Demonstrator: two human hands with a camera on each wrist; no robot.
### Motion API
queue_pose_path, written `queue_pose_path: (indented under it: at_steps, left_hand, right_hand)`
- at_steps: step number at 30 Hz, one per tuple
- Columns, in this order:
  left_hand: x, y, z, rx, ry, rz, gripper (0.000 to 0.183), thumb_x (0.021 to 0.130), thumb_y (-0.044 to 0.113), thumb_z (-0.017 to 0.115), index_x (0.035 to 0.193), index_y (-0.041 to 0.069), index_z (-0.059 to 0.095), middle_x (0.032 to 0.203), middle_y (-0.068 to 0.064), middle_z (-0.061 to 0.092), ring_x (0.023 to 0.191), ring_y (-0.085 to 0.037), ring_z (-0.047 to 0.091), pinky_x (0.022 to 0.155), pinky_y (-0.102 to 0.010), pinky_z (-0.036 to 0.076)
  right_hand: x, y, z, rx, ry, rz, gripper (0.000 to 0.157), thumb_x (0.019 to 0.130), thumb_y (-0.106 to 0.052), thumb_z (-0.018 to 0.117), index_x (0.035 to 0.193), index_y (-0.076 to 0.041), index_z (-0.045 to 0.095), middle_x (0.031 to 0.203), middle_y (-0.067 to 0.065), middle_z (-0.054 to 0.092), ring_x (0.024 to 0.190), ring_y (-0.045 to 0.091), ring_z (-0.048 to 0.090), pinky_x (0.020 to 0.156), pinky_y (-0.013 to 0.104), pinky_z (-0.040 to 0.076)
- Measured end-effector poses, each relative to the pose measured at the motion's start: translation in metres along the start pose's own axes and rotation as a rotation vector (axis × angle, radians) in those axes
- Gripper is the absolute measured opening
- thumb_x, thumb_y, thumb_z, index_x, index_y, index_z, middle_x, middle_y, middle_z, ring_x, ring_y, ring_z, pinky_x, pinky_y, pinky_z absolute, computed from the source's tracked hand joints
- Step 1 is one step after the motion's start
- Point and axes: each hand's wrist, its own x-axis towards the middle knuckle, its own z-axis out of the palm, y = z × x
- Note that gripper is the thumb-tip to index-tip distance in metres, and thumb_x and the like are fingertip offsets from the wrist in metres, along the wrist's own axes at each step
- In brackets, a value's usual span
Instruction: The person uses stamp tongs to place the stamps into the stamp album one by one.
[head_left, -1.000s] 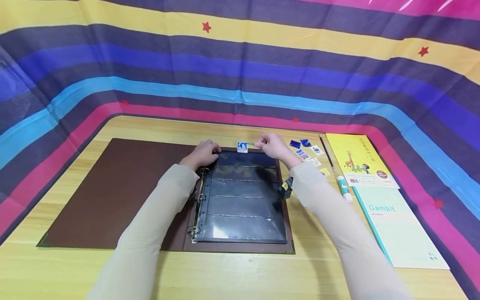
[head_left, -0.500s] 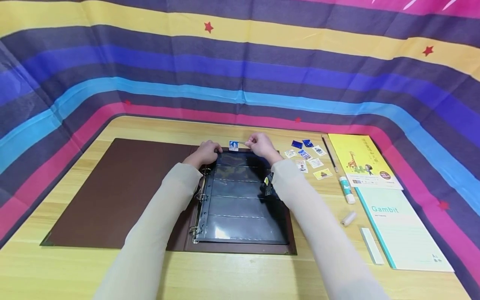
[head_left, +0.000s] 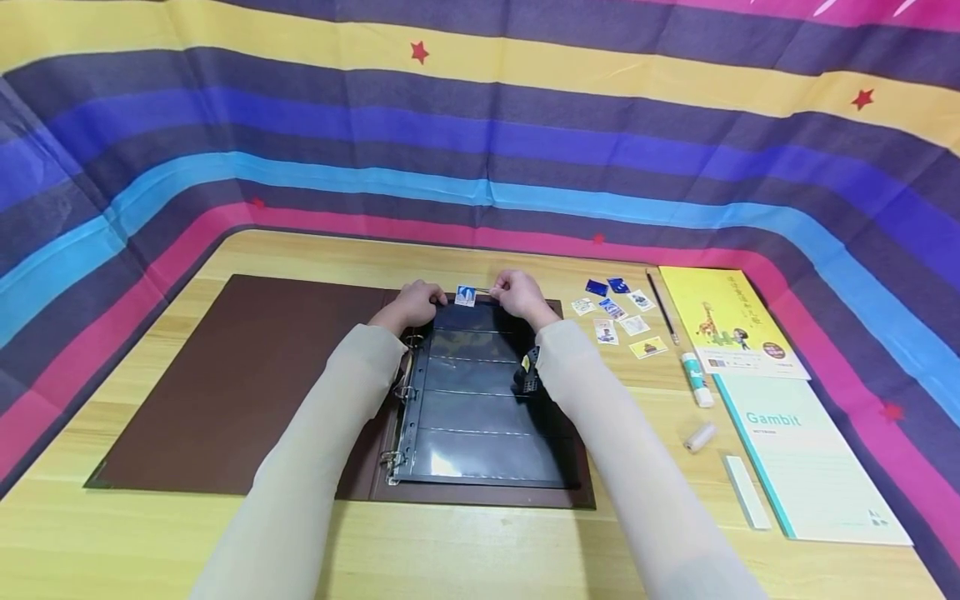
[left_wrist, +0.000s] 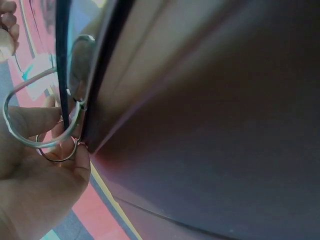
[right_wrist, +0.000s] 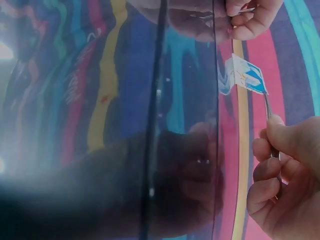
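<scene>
Tweezers (right_wrist: 268,106) are held between the thumb and fingers of my right hand (head_left: 519,294). Their tips grip a blue and white postage stamp (head_left: 466,296), which in the right wrist view stands right at the top edge of the clear-pocketed black album page (head_left: 487,410). My left hand (head_left: 414,305) pinches that page's top edge near its left corner; in the left wrist view its fingers (left_wrist: 40,120) lie by the metal rings. The page sits on the rings of an open brown binder (head_left: 240,383). Whether the stamp is inside the top pocket is unclear.
Several loose stamps (head_left: 606,332) lie right of the binder. Beyond them are a pencil (head_left: 662,308), a glue stick (head_left: 697,380), a small whitish cylinder (head_left: 701,437), a white bar (head_left: 746,492), a yellow book (head_left: 731,321) and a Gambit notebook (head_left: 813,467). A striped cloth (head_left: 480,150) hangs behind.
My right hand has moved left with the tweezers and stamp, bringing the stamp closer to my left hand at the page's top edge. My left hand keeps its hold on the page.
</scene>
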Motion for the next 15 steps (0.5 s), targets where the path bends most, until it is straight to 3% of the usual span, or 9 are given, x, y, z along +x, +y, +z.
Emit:
queue_pose_path:
  at_steps: [6,12,15]
  left_hand:
    - [-0.003,0.001,0.001,0.009,0.019,0.036,0.030,0.081,0.000,0.032,0.101,0.011,0.051,0.095,-0.008,0.037,0.089,-0.024,0.029,0.072,-0.035,0.026]
    - [-0.006,0.005,0.000,0.186,0.059,0.137,0.020,0.084,0.008,0.039,0.100,0.008,0.052,0.096,-0.008,0.041,0.087,-0.025,0.037,0.077,-0.037,0.030]
    - [-0.007,0.005,-0.002,0.223,0.053,0.148,0.018,0.084,0.009,0.040,0.098,0.008,0.052,0.097,-0.008,0.041,0.085,-0.025,0.036,0.075,-0.037,0.031]
  right_hand:
    - [-0.001,0.006,0.005,0.068,-0.007,0.034,0.016,0.081,-0.018,0.052,0.070,-0.007,0.049,0.066,0.005,0.050,0.061,0.019,0.046,0.060,0.028,0.036]
    - [0.001,0.012,0.006,0.217,-0.006,0.089,0.014,0.081,-0.017,0.052,0.072,-0.006,0.049,0.064,0.006,0.050,0.056,0.017,0.047,0.048,0.026,0.038]
    - [0.001,0.012,0.007,0.249,-0.023,0.107,0.014,0.082,-0.017,0.052,0.073,-0.006,0.049,0.065,0.007,0.050,0.054,0.017,0.046,0.044,0.026,0.039]
